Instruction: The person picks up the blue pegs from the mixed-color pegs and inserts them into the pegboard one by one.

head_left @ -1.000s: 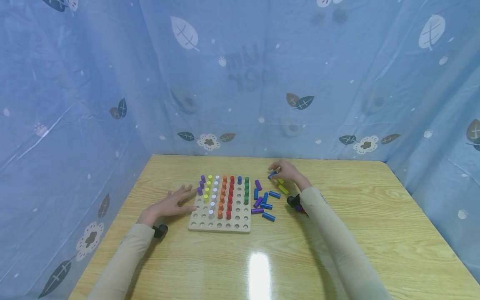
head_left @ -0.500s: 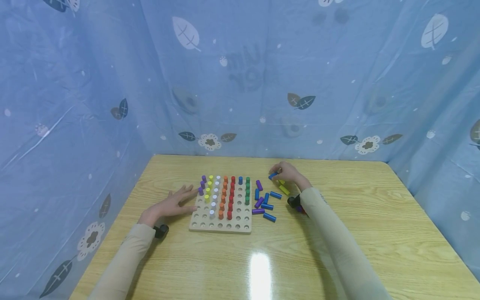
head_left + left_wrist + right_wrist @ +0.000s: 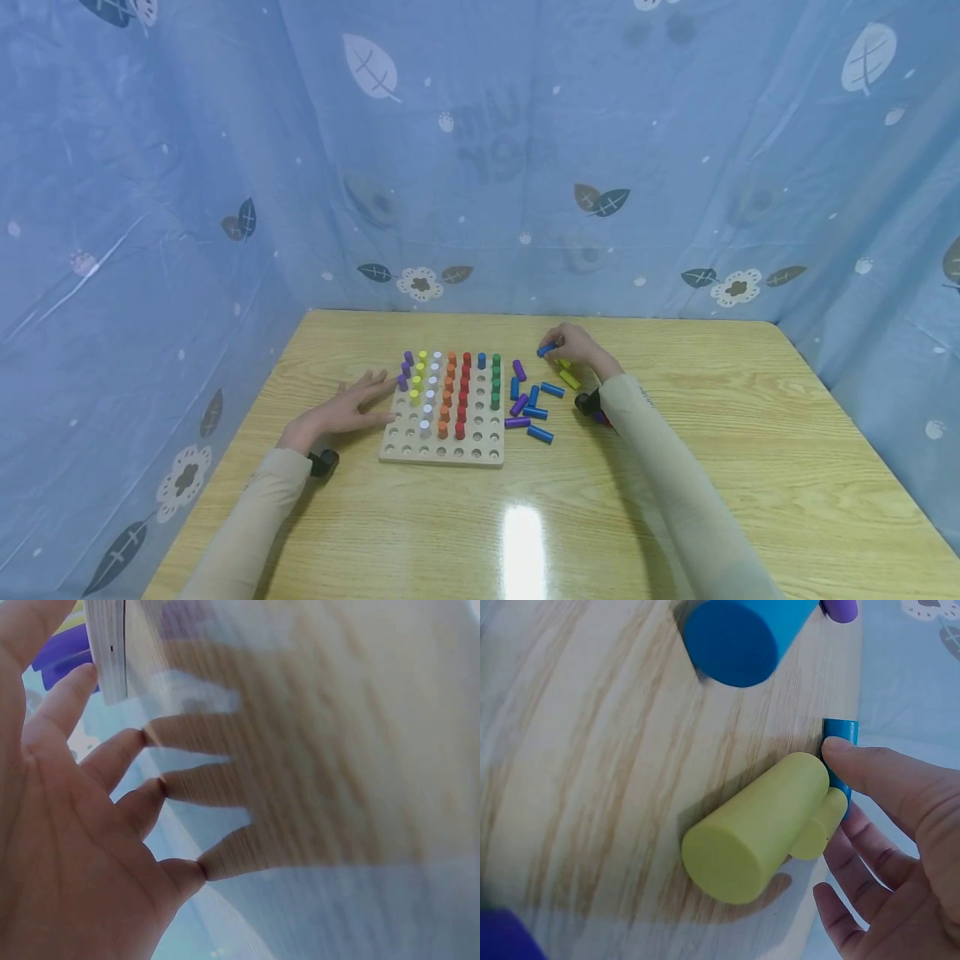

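Observation:
In the head view, a pale wooden pegboard [image 3: 442, 454] holds upright pegs in columns of purple, yellow, white, orange, red, blue and green. My left hand [image 3: 348, 408] lies at its left edge with fingers spread, the fingertips down on the table in the left wrist view. Beyond the board's far right corner, my right hand [image 3: 573, 343] pinches a blue peg [image 3: 841, 730], thumb on the near side and fingers behind it. Two yellow pegs [image 3: 754, 825] lie right beside that blue peg on the table.
Several loose blue pegs [image 3: 540, 434] and purple pegs [image 3: 517, 423] are scattered right of the board. Beneath the right wrist, red and purple pegs [image 3: 602, 419] are partly hidden. A blue patterned curtain [image 3: 480, 167] stands behind the wooden table [image 3: 420, 533].
The blue peg at my right fingertips has shifted very slightly, with the fingers closing in around it. My left hand and the board's pegs stay as they were.

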`<state>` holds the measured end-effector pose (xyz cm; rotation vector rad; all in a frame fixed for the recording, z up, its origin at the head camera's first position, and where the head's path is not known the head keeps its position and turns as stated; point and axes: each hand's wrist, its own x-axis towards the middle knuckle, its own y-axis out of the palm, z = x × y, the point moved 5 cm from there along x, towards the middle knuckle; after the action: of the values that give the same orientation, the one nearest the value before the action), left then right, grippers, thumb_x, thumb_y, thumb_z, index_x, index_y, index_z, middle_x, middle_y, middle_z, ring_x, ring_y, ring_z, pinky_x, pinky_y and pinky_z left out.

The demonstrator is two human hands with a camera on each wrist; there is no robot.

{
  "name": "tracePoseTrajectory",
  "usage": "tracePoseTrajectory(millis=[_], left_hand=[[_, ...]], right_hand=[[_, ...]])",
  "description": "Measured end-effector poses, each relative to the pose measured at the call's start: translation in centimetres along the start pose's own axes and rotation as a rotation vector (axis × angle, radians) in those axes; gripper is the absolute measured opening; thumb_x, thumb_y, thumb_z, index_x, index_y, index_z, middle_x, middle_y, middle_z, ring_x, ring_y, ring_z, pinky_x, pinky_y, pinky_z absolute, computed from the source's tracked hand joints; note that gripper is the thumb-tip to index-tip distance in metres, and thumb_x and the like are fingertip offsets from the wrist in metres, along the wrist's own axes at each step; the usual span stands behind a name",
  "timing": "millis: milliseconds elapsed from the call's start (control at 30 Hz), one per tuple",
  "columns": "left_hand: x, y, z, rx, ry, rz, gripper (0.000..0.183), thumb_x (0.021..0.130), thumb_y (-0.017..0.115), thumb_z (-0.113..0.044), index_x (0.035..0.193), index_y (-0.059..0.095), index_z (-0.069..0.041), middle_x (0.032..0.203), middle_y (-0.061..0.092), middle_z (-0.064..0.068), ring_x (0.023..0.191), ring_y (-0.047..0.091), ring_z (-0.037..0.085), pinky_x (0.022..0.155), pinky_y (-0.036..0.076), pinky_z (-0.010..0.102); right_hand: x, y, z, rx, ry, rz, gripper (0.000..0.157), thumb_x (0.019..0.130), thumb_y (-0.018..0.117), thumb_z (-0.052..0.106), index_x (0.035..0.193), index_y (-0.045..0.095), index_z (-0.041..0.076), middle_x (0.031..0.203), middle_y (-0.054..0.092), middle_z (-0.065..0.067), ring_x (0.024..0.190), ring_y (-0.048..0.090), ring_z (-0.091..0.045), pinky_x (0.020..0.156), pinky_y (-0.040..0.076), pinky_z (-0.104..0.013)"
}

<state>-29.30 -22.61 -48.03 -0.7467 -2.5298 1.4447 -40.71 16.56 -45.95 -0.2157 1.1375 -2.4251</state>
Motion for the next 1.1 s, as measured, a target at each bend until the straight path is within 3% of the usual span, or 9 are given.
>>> tracePoseTrajectory(millis=[133, 467, 800, 1100], left_hand=[[0.03, 0.01, -0.09, 0.004, -0.006, 0.003, 0.073, 0.087, 0.056, -0.051, 0.147, 0.028, -0.021, 0.154, 0.013, 0.015, 0.141, 0.000, 0.039, 0.105, -0.009, 0.066], [0.00, 0.08, -0.17, -0.001, -0.023, 0.008, 0.074, 0.087, 0.056, -0.052, 0.147, 0.027, -0.020, 0.155, 0.011, 0.015, 0.141, -0.001, 0.039, 0.106, -0.010, 0.065], [-0.02, 0.00, -0.18, -0.001, -0.020, -0.002, 0.073, 0.087, 0.056, -0.051, 0.147, 0.027, -0.020, 0.155, 0.012, 0.015, 0.141, 0.000, 0.038, 0.107, -0.010, 0.065], [-0.10, -0.05, -0.30, -0.002, -0.008, -0.001, 0.072, 0.088, 0.056, -0.049, 0.147, 0.028, -0.020, 0.154, 0.012, 0.016, 0.141, -0.001, 0.039, 0.106, -0.010, 0.066]], right_hand=[[-0.07, -0.06, 0.01, -0.006, -0.018, 0.002, 0.015, 0.086, 0.064, 0.006, 0.099, 0.067, -0.002, 0.096, 0.067, -0.015, 0.084, 0.060, -0.024, 0.072, 0.050, -0.034], [-0.14, -0.21, -0.03, -0.060, -0.003, -0.041, 0.017, 0.087, 0.065, 0.015, 0.100, 0.066, 0.005, 0.101, 0.065, -0.010, 0.101, 0.057, -0.031, 0.090, 0.047, -0.046], [0.05, -0.24, 0.16, 0.026, -0.017, -0.079, 0.013, 0.088, 0.065, 0.016, 0.098, 0.066, 0.009, 0.097, 0.063, -0.007, 0.095, 0.058, -0.027, 0.083, 0.050, -0.040], [0.00, -0.48, 0.52, 0.074, -0.059, -0.101, 0.012, 0.088, 0.064, 0.014, 0.098, 0.065, 0.008, 0.096, 0.062, -0.008, 0.094, 0.057, -0.026, 0.086, 0.049, -0.041]])
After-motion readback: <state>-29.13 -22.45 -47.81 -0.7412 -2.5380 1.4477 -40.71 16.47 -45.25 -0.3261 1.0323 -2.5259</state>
